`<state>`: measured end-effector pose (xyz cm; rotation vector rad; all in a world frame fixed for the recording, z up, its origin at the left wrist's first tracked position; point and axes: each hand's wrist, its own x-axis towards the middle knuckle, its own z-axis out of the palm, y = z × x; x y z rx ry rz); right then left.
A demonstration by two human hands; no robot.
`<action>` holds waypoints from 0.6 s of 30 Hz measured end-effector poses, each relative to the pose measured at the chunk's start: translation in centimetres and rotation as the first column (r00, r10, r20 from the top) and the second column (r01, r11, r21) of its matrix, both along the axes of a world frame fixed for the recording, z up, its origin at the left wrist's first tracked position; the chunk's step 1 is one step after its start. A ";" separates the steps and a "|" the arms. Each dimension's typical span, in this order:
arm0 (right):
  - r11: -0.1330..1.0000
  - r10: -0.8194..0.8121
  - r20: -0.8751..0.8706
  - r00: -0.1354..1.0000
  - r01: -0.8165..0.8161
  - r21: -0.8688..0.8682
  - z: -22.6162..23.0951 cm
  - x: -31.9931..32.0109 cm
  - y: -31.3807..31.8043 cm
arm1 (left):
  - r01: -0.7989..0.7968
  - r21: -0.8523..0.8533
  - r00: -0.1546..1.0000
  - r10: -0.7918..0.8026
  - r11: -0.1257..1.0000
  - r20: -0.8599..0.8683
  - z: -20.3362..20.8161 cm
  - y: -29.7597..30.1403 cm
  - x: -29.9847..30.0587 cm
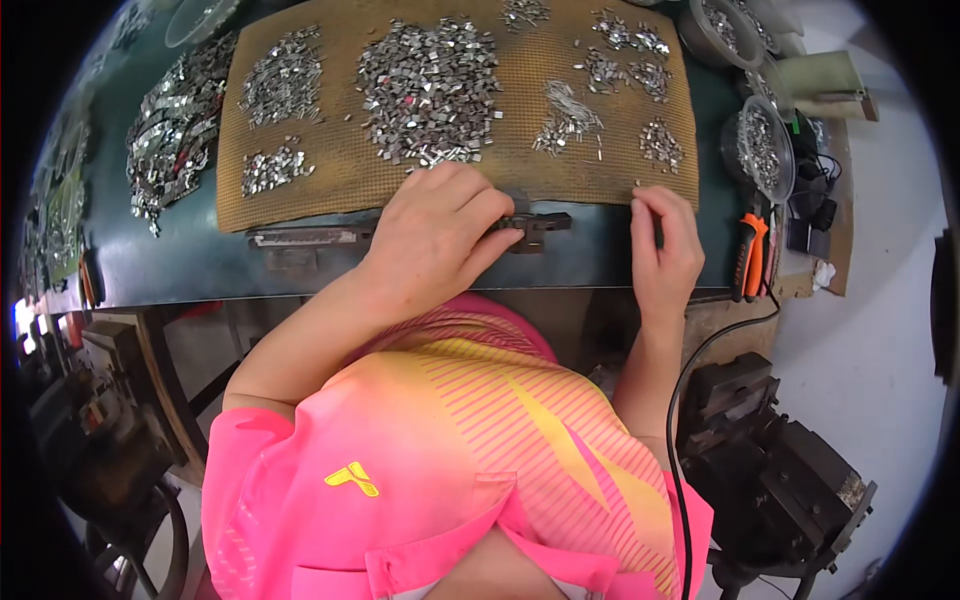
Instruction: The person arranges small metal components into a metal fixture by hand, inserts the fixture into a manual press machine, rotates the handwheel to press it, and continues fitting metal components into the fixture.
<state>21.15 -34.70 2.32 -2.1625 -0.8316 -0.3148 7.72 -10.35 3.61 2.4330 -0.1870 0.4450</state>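
A long dark metal jig point(543, 222) lies along the front of the table, its left part showing a pale strip. Across its middle rests my left hand point(435, 230), thumb and forefinger closed together at the jig's right end; what they pinch is too small to name. My right hand point(668, 250) is at the mat's front right corner, thumb and forefinger pressed together, with a tiny bit by their tips that I cannot make out. Ahead, a tan textured mat point(335, 170) carries a big pile of small metal pieces point(430, 90) and several smaller heaps point(280, 170).
Linked metal strips point(175, 130) lie left of the mat. To the right stand clear tubs point(758, 150) of small parts and orange-handled pliers point(750, 255). A black cable point(685, 390) hangs past the table edge near my right forearm. Dark machinery point(770, 470) stands at the lower right.
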 end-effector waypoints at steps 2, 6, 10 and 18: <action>0.998 -0.059 -0.034 0.998 0.058 -0.030 0.1 0.6 -0.4 | -0.016 0.034 1.000 0.016 0.999 -0.007 -0.1 -0.2 0.2; 0.986 -0.131 -0.015 0.991 0.128 -0.109 0.1 1.3 0.2 | -0.029 0.055 1.000 0.030 0.998 -0.009 -0.1 -0.3 0.3; 0.967 -0.117 0.139 0.983 0.145 -0.209 0.5 2.0 0.8 | 0.005 -0.085 1.000 -0.004 0.996 0.021 0.0 0.4 0.6; 0.977 -0.143 -0.128 0.981 0.119 -0.179 0.6 1.6 -0.7 | -0.045 -0.125 0.998 0.050 0.991 0.043 1.1 3.2 -0.8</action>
